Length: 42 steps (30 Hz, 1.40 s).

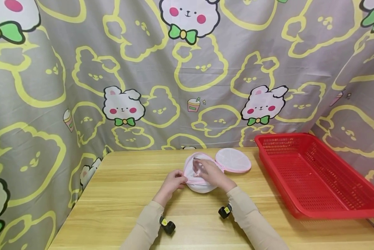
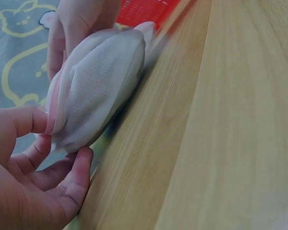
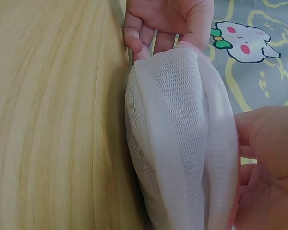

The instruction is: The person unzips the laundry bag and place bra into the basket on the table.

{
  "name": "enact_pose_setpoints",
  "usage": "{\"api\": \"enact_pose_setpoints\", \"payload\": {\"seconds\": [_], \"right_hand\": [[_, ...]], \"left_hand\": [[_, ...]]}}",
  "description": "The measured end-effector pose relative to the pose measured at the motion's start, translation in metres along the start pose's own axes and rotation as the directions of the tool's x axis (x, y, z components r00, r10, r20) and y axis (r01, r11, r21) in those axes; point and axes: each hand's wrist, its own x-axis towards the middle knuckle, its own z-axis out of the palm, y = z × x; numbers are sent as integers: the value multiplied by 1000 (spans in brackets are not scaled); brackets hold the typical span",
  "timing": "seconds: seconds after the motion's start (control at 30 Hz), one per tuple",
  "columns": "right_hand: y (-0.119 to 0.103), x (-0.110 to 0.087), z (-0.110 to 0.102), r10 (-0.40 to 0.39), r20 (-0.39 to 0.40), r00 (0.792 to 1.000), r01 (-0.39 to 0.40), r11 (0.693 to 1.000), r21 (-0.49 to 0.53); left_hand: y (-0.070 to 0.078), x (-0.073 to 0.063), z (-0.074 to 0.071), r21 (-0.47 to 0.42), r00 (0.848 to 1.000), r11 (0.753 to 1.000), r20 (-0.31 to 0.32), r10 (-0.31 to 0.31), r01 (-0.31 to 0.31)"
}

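Observation:
A round white mesh laundry bag (image 1: 202, 188) with pink edging lies on the table, its mouth facing up. Its round mesh lid (image 1: 233, 160) is folded back to the right. My left hand (image 1: 174, 181) pinches the pink rim at the near left side; in the left wrist view its thumb (image 2: 31, 120) lies over the edge and fingers sit beneath the mesh. My right hand (image 1: 213, 172) reaches over the right side into the mouth, fingers bent downward. The bag's wall hides those fingertips in the right wrist view, and I cannot tell whether they hold anything.
A large red plastic basket (image 1: 299, 211) with perforated sides stands at the right of the wooden table (image 1: 127, 194). Behind and along the sides hangs a grey patterned curtain (image 1: 161, 73). Each wrist wears a small black camera (image 1: 168, 226).

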Motion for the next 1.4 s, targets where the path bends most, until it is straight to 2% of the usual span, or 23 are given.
{"api": "enact_pose_setpoints", "payload": {"seconds": [0.17, 0.43, 0.63, 0.8, 0.93, 1.07, 1.23, 1.4], "right_hand": [[0, 1, 0, 2, -3, 1000, -2, 1000, -24], [-3, 0, -3, 10, 25, 1000, -10, 1000, 0], [-1, 2, -1, 23, 27, 999, -23, 1000, 3], [2, 7, 2, 14, -14, 1000, -14, 1000, -26], [4, 12, 2, 51, -24, 998, -52, 995, -79], [4, 17, 1, 86, -28, 996, -88, 992, -90], [5, 24, -3, 37, -48, 998, -38, 999, -28], [9, 30, -6, -9, 1, 1000, 9, 999, -31]], "left_hand": [[-3, 3, -3, -26, 1000, 1000, 0, -6, 6], [-33, 28, -3, -28, 999, 999, -13, -36, 36], [-34, 28, -2, -3, 999, 999, -15, -35, 35], [-36, 27, -1, 15, 1000, 1000, -6, -19, 19], [-37, 28, 0, 22, 1000, 1000, 1, -12, 12], [-36, 28, 0, 32, 1000, 999, 6, -5, 4], [-34, 28, 1, 28, 1000, 1000, 0, -8, 8], [-33, 27, 1, 29, 1000, 1000, -2, -3, 3]]}}
